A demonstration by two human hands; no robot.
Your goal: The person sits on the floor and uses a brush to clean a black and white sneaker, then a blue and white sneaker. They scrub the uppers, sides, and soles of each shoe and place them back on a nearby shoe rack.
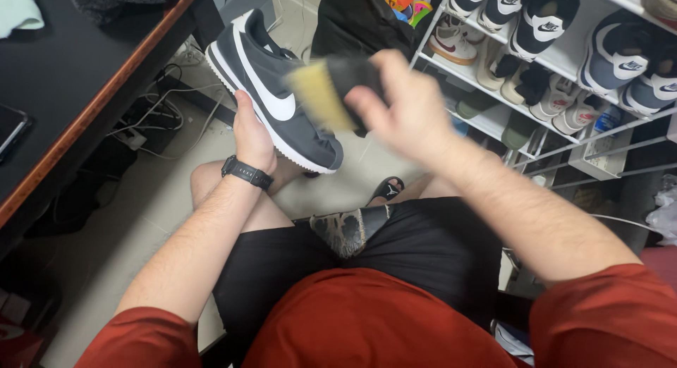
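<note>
**Sneaker and brush held above the lap, beside the shoe rack**

Pale tiled floor point(155, 213), seen from above by a seated person in a red shirt and black shorts. Dark desk with a wooden edge point(84, 114) runs along the upper left of the frame; tangled white cables point(166, 107) lie on the floor below it. White wire shoe rack point(564, 58) fills the upper right, packed with sneakers in several rows. A black bag point(352, 19) sits at top centre.

Left hand point(252, 135), black watch point(247, 172) on the wrist, is closed around the sole of a dark grey sneaker point(278, 93) with a white side stripe and white sole. Shoe is held up at centre-left of the frame, toe pointing lower right, heel toward the upper left.

Right hand point(405, 111), centre of the frame, is clamped on a black-backed brush point(331, 86) with pale yellow bristles. Brush is motion-blurred; bristles face the shoe's upper, just beside it. Contact cannot be told.

A patterned cloth point(349, 230) rests on the lap, lower centre.
</note>
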